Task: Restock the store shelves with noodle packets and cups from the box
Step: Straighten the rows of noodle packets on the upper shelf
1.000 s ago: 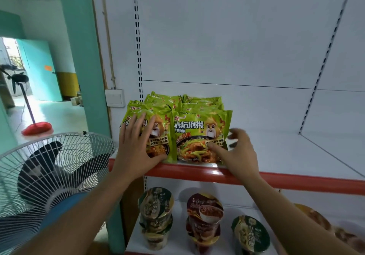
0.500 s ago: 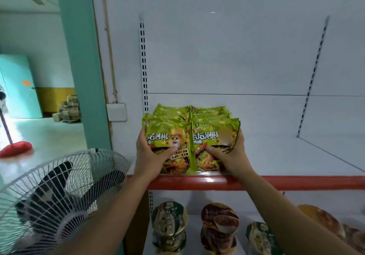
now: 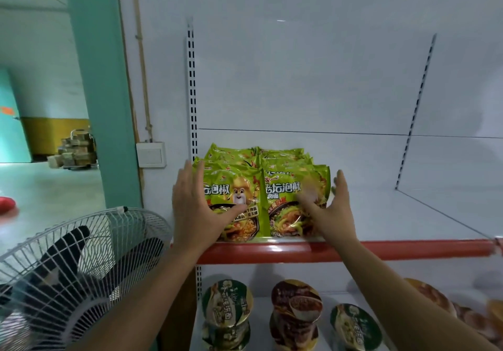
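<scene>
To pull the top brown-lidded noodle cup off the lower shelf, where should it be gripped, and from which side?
Probably round the side wall of the brown-lidded cup, just under its lid rim, from the front. It sits on another cup, the red-edged shelf overhangs it, and green-lidded cups flank it, so only the aisle side looks free.

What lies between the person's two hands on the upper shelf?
In the head view, two side-by-side rows of green noodle packets stand between the left hand and the right hand, on the red-edged shelf.
</scene>
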### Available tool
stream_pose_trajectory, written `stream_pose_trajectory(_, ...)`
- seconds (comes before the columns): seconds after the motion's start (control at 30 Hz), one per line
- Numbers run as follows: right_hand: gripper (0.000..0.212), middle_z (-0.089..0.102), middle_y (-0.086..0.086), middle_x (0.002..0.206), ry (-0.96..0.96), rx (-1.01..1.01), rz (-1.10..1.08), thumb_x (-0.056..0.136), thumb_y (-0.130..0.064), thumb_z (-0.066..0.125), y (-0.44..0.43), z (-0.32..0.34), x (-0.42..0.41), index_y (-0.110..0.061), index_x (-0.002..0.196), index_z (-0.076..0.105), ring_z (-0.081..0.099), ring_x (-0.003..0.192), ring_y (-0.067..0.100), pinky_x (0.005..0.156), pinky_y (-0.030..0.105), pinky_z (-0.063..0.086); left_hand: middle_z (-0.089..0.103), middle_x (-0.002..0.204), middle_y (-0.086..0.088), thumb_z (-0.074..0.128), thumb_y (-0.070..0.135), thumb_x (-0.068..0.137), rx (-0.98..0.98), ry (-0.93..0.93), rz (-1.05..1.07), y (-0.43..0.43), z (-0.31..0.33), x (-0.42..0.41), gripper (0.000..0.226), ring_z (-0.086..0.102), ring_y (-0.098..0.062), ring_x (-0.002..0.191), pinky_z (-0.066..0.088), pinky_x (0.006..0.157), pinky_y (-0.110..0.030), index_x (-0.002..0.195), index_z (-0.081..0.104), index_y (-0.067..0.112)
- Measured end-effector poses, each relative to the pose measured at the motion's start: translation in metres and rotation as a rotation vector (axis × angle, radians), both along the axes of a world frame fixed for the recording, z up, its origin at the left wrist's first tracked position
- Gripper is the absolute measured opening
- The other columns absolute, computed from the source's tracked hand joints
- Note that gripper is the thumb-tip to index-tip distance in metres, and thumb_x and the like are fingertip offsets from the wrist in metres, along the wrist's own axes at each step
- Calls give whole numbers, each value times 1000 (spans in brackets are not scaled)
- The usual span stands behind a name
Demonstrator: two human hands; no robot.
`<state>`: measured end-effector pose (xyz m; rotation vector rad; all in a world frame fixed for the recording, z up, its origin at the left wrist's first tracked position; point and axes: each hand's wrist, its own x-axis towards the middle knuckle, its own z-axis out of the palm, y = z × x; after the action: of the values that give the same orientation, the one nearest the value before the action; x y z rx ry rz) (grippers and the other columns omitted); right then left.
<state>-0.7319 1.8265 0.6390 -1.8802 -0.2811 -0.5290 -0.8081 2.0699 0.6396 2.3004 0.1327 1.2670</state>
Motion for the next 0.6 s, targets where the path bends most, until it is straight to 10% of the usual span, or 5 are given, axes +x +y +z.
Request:
stream_pose_trajectory(0.13,92,9,-3,164,-382,-391,-141,84,-71,51,9,25,-3,-28,156,14,7,151,18,120,43,16,15,164,-6,45,89,71,375,44,25,-2,20,12,109,10,-26,151,5,121,-48,155,25,22)
stream_pose_trajectory(0.27,87,-8,0,165,-353,-745,-153,86,-80,15,22,12,12,-29,157,6,-15,151,22,122,49,1,29,160,-1,34,93,74,541,174,78,-4,13,25,108,22,-23,149,-2,122,-45,155,27,21)
stream_pose_trajectory(0.6,96,-10,-2,165,-368,-719,-63,79,-87,22,11,-1,16,-33,156,5,-18,150,19,122,45,-2,15,164,-2,32,99,64,640,172,96,5,10,19,122,9,-23,152,0,122,-52,157,10,23)
